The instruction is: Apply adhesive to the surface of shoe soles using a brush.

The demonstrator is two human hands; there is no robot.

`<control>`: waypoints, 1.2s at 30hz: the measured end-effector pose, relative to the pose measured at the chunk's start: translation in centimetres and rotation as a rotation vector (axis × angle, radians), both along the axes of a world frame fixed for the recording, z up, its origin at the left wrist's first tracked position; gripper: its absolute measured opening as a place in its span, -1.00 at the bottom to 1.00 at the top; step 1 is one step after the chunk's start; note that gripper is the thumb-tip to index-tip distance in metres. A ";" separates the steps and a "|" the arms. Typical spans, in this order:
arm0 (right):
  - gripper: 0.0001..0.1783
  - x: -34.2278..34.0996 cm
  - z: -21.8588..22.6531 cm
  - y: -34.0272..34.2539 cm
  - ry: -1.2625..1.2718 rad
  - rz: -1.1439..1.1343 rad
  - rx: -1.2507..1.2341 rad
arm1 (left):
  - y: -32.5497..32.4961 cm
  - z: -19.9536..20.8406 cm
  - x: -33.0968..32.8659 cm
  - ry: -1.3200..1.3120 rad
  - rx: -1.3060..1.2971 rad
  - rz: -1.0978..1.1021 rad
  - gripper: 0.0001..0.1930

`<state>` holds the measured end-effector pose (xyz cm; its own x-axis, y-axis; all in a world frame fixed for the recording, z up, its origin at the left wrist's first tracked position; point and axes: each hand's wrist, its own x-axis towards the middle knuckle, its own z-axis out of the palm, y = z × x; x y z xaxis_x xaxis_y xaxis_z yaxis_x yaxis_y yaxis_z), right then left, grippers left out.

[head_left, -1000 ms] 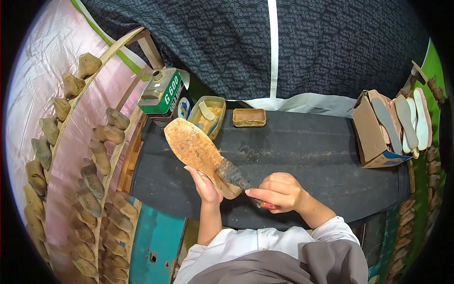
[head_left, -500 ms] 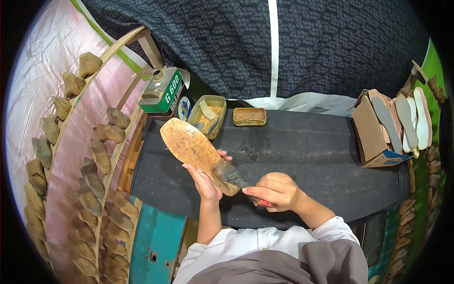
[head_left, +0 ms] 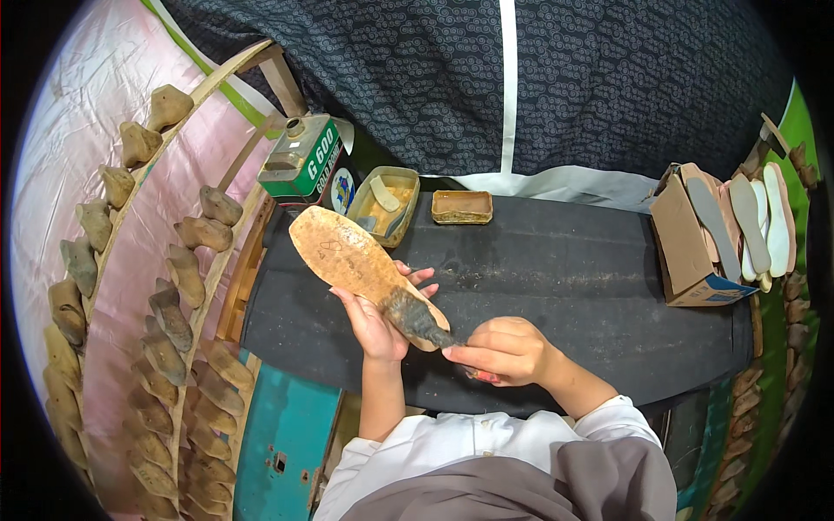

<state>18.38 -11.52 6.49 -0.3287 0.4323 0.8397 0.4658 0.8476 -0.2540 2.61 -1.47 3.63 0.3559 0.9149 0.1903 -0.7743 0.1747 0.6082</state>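
Observation:
My left hand (head_left: pixel 380 336) holds a tan shoe insole (head_left: pixel 343 252) tilted over the table, with the thumb along its near-left edge and fingers showing past its far-right edge. Pencil-like markings show on its wide end, and the surface looks shiny in patches. My right hand (head_left: pixel 508 351) is closed around a brush with dark, matted bristles (head_left: pixel 414 316). Part of a red handle (head_left: pixel 483 375) shows below the fingers. The bristles lie against the insole's narrow end and cover part of it.
On the dark table (head_left: pixel 565 278) stand a plastic tub (head_left: pixel 402 224) with a light piece and tan residue, and a small rectangular dish (head_left: pixel 462 208). A green metal can (head_left: pixel 300 165) is at the back left. A cardboard box (head_left: pixel 682 239) of insoles stands right. Wooden shoe lasts (head_left: pixel 171 317) line side racks.
The insole has shifted slightly, its wide end moving a little up and left. The brush has moved slightly along the narrow end and now covers more of it. Both hands keep their grips.

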 end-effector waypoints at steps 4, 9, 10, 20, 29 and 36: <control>-0.78 0.9 0.1 -0.9 -0.074 0.079 -0.086 | 0.5 -0.8 -0.6 -0.066 -0.013 0.023 -0.19; -0.67 1.0 0.2 -0.8 -0.058 0.061 -0.044 | 0.0 -0.9 -0.3 -0.120 0.043 0.015 -0.23; -0.67 0.6 0.1 -0.6 -0.032 0.033 -0.006 | -0.2 -0.7 -0.1 -0.112 0.051 0.027 -0.24; -0.57 2.1 -0.3 -2.1 -0.089 0.095 -0.167 | 0.0 -0.9 -0.6 -0.196 0.009 0.158 -0.21; -0.67 1.2 -0.6 -1.8 -0.041 0.046 -0.034 | -0.5 -1.0 -0.4 -0.203 0.026 0.128 -0.27; -0.69 2.4 -1.1 -2.3 -0.070 0.109 -0.130 | 0.1 -2.0 -1.4 -0.257 -0.026 0.117 -0.31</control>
